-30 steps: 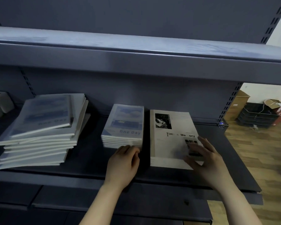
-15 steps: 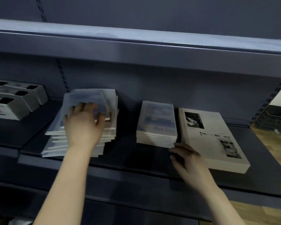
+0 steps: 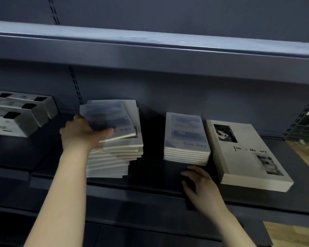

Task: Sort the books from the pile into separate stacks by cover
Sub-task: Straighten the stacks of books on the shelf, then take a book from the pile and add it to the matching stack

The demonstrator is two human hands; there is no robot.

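**While the left grip holds the top book, the right grip rests loose on the shelf**

Where the left grip (image 3: 82, 134) reaches onto the pile (image 3: 114, 157), it grasps the top book (image 3: 109, 118) by its left edge. The thumb lies over the blue cover and the other fingers are hidden beneath. That book is motion-blurred and sits askew on the pile, tilted, with its near edge raised above the book under it. The pile fans out unevenly below and to the right of this grip.

Further right, well clear of the left grip, stands a neat "Fine Day" stack (image 3: 185, 139) of blue-covered books. The right grip (image 3: 198, 182) lies on the dark shelf (image 3: 150, 184) just in front of that stack. Its fingers are loosely curled and grasp nothing; whether the fingertips touch the stack's front edge cannot be told. Just right of this grip, and touching or nearly touching the blue stack, sits a larger "Time Memory" stack (image 3: 248, 154) with pale covers.

Left of the left grip, white boxes (image 3: 16, 118) with dark cut-outs stand on the same shelf level.
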